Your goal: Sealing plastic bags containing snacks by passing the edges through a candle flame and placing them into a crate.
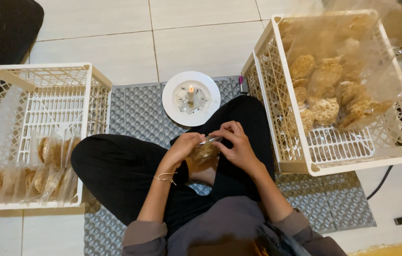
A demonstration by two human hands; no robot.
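I sit cross-legged on a grey foam mat [134,111]. My left hand [182,148] and my right hand [236,144] are together over my lap, both pinching the top of a small clear plastic bag [205,151] with a brown cracker inside. Just ahead of my hands, a white plate [191,98] carries a short lit candle [191,94]. A thin string bracelet circles my left wrist.
At my left stands a white plastic crate [44,71] with several bagged crackers lined along its near side. To my right, a second white crate [277,85] holds a large clear bag of loose crackers. Tiled floor lies beyond; cables and a small dark object rest at right.
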